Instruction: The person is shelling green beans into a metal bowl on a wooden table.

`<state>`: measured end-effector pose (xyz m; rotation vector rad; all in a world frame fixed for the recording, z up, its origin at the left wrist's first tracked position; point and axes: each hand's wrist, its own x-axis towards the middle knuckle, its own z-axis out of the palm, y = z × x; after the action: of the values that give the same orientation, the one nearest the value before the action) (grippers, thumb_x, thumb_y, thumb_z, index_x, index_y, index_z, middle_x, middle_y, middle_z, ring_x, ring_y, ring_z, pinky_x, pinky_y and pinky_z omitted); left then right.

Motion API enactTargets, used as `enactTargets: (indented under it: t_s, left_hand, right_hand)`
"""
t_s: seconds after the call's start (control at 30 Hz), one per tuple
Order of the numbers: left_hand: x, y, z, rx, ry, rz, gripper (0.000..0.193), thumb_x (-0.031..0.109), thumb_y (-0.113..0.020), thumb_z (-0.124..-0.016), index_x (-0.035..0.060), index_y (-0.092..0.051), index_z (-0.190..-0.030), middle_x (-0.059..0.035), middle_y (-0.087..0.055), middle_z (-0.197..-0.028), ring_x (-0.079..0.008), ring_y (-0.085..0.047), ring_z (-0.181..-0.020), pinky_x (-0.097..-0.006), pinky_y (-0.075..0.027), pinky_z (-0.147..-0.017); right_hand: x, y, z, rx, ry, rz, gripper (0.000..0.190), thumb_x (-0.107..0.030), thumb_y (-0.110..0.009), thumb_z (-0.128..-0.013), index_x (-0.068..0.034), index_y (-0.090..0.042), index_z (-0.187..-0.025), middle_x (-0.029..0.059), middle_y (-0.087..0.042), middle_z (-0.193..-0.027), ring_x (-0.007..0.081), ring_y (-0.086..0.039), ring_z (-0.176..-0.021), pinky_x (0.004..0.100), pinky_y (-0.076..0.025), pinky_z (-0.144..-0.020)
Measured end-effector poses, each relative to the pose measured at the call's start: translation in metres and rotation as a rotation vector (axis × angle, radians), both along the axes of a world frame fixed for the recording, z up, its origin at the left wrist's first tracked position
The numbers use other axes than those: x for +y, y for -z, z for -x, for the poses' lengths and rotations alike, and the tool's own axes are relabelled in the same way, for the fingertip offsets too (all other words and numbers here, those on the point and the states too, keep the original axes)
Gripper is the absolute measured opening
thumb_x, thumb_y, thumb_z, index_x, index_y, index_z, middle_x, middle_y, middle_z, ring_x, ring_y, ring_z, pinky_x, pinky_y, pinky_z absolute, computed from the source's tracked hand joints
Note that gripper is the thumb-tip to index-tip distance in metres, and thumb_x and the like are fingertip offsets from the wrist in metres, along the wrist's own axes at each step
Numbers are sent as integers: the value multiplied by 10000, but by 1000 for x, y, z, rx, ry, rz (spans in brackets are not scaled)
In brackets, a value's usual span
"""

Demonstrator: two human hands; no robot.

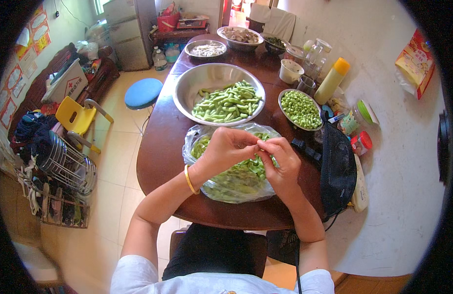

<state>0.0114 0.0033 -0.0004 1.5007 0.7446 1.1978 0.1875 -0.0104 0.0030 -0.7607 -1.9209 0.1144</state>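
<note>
Both hands meet fingertip to fingertip above a clear plastic bag [230, 187] of green pods or empty shells. My left hand [230, 149], with a gold bracelet at the wrist, pinches thumb against fingers. My right hand [281, 161] pinches too, touching the left fingertips. Anything small between them is hidden by the fingers. Behind the bag stands a large steel basin [182, 86] holding green soybean pods [230, 103]. To its right, a smaller bowl is filled with shelled green beans [301, 110].
A black mesh bag [338, 169] lies along the table's right edge, near jars and a yellow-capped bottle [331, 81]. Bowls of food [241, 35] stand at the far end. A blue stool [143, 93] is left of the dark wooden table [156, 158].
</note>
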Motion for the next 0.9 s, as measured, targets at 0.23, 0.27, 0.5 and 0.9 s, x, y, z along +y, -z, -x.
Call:
enactTargets:
  t_s: [0.23, 0.27, 0.5, 0.9]
  left_hand:
    - [-4, -3, 1, 154, -78, -120, 163, 69, -681, -855, -54, -699, -961, -44, -695, -799, -70, -634, -732, -213, -520, -638]
    - [-6, -5, 1, 222, -119, -163, 155, 73, -688, -843, -45, -706, -941, -33, -692, -775, -53, -616, -714, -212, -511, -624]
    - [-7, -5, -2, 273, -185, -204, 139, 65, -708, -794, -26, -713, -900, -15, -667, -711, -31, -560, -655, -214, -482, -583]
    - [0, 7, 1, 162, -19, -42, 166, 40, -623, -851, -71, -676, -962, -37, -672, -830, -62, -609, -758, -224, -522, -686]
  right_hand:
    - [2, 3, 0, -19, 6, -32, 271, 30, -734, -731, -42, -645, -976, 111, -624, -864, 283, -640, -767, 361, -519, -652]
    - [2, 3, 0, -19, 6, -32, 271, 30, -734, -731, -42, -645, -976, 111, -624, -864, 283, -640, -767, 361, -519, -652]
    - [0, 3, 2, -32, 3, -47, 256, 37, -740, -715, -47, -610, -919, 117, -613, -853, 297, -631, -764, 372, -513, -648]
    - [-6, 1, 4, -75, 1, -10, 305, 75, -717, -681, -34, -612, -946, 128, -594, -860, 316, -613, -779, 396, -507, -667]
